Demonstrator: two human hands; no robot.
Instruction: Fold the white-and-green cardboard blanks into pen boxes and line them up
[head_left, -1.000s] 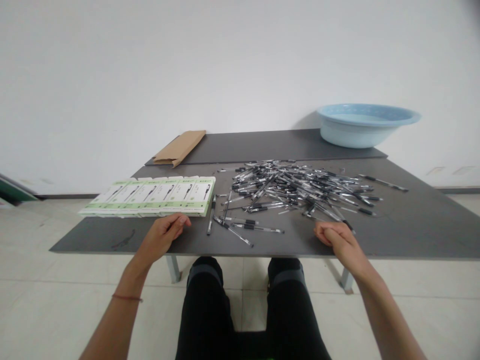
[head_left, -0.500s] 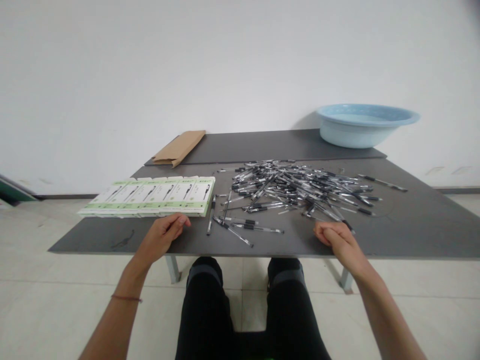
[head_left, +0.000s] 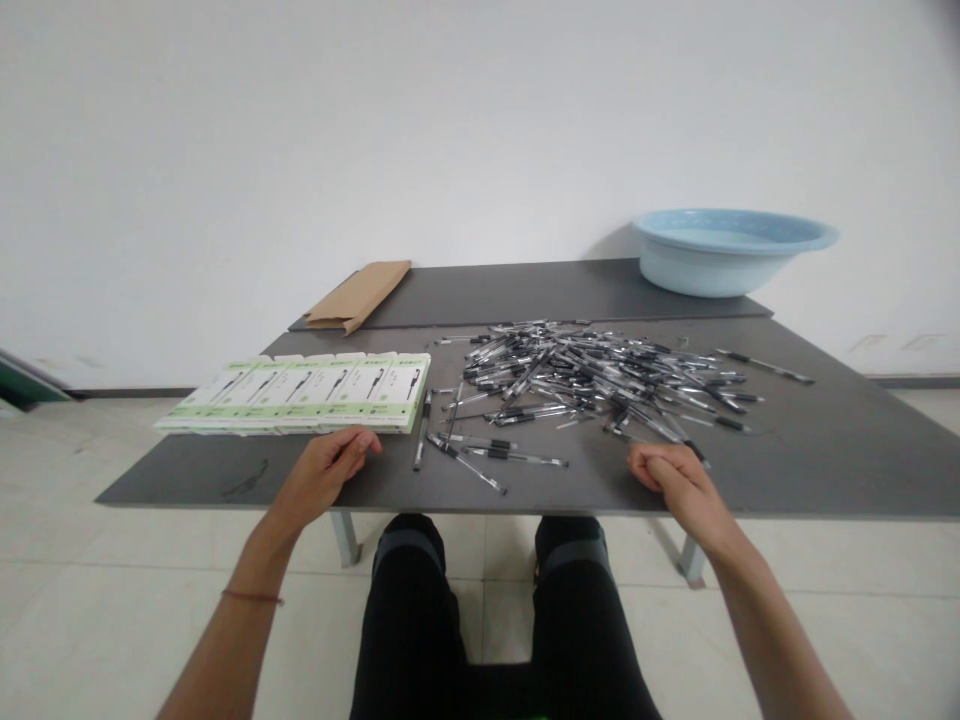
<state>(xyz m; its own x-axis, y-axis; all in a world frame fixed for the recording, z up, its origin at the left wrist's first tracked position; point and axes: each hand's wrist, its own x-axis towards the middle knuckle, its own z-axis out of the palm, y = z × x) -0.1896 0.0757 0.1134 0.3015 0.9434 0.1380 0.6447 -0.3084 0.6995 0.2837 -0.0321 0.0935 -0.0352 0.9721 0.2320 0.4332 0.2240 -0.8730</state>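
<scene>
My left hand (head_left: 326, 467) rests on the table near its front edge, fingers curled and thumb against them, with nothing showing in it. Just beyond it lies a row of white and green pen boxes (head_left: 300, 392), overlapping each other. My right hand (head_left: 675, 478) is closed in a fist on the table, also with nothing visible in it. Near its knuckles is the edge of a large heap of clear pens with black grips (head_left: 585, 370). Between my hands several loose pens (head_left: 517, 457) lie scattered, apart from the heap.
A light blue plastic basin (head_left: 712, 262) stands at the back right of the dark grey table (head_left: 847, 460). A flat brown paper bag (head_left: 364, 292) lies at the back left. Behind the table rises a white wall (head_left: 450, 130). My legs (head_left: 412, 620) are below the front edge.
</scene>
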